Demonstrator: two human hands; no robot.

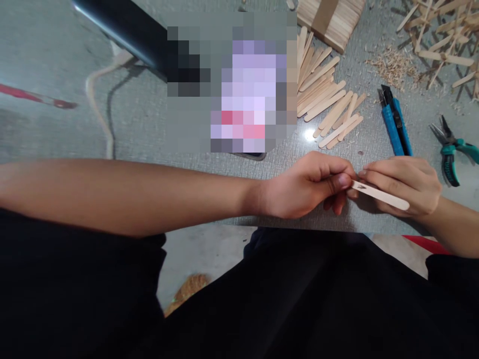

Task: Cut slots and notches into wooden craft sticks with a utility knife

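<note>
My left hand [318, 184] is closed, its thumb and forefinger pinching one end of a wooden craft stick [387, 197]. A dark mark or small notch shows on the stick close to that pinch. The rest of the stick slants down to the right, over my right hand [409, 182]. My right hand is closed too, with fingers pressed together and tips close to the left fingertips. What lies inside those fingers, if anything, is hidden. Just beyond my right hand is a blue utility knife [392, 119].
Loose craft sticks [325, 94] lie ahead, below a banded stick bundle [333, 20]. Wood shavings [394, 65] and joined stick pieces [445, 45] are at far right. Green-handled pliers [449, 154] lie right. A black device [123, 35], a white cable [93, 94] and a blurred-out patch are left.
</note>
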